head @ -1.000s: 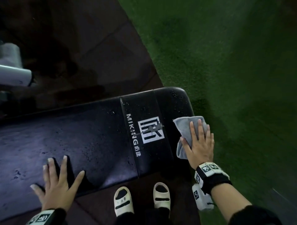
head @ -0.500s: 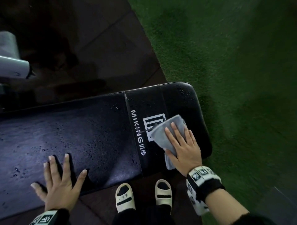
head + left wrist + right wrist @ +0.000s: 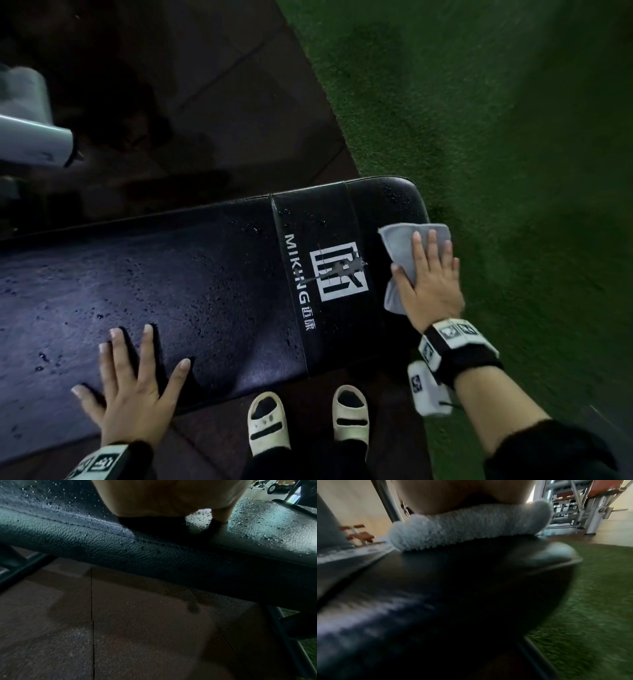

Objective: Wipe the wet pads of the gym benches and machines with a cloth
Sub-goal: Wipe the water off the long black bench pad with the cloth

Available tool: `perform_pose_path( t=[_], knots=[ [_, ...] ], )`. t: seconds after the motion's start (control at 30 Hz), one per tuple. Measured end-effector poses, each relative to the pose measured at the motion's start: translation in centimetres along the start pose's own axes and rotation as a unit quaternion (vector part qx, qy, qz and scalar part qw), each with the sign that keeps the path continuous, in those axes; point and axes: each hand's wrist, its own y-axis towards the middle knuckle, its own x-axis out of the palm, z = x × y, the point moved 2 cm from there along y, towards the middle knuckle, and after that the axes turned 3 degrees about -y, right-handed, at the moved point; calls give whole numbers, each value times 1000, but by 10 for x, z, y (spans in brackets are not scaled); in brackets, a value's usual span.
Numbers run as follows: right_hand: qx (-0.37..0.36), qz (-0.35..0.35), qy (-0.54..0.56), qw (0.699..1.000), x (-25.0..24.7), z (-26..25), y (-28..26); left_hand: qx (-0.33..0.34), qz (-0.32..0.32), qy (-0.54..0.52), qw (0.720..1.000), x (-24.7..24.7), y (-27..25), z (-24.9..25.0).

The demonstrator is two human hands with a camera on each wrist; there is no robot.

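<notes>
A long black bench pad (image 3: 178,284) with a white "MIKING" logo (image 3: 337,270) lies across the head view, beaded with water drops. My right hand (image 3: 428,274) presses a folded grey cloth (image 3: 399,245) flat onto the pad's right end, fingers straight. In the right wrist view the cloth (image 3: 467,530) is squeezed between my palm and the dark pad (image 3: 453,588). My left hand (image 3: 133,387) rests flat on the pad's near edge at the left, fingers spread. The left wrist view shows that palm (image 3: 171,496) on the wet textured pad (image 3: 120,545).
Green turf (image 3: 496,137) runs along the right of the bench; dark rubber tiles (image 3: 205,102) lie behind and under it. A grey machine part (image 3: 30,137) juts in at the far left. My feet in white slippers (image 3: 270,425) stand close to the bench's near edge.
My right hand slid the cloth left over the logo, then back right to the pad's end. The left hand stayed planted on the pad.
</notes>
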Motion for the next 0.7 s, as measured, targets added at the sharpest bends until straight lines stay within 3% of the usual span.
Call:
perform_pose_path(
  t=[0.13,0.2,0.3,0.4,0.5,0.6,0.7],
  knots=[
    [-162,13,-17,987,5,-43,-26,-2,-2,0,1000,0,1,0],
    [-225,13,-3,974,13,-36,-56,-2,1,1,1000,1,0,-1],
    [-255,-10,-7,967,23,4,-88,3,5,1,1000,1,0,-1],
    [-208,-32,-11,977,23,44,-93,6,8,-2,1000,1,2,-2],
    [-94,-13,29,995,14,62,-66,10,11,-3,1000,2,2,-2],
    [-17,-7,63,998,7,47,-25,21,24,3,999,5,3,-5],
    [-16,15,21,1000,5,14,-4,19,35,14,999,7,3,-9]
  ],
)
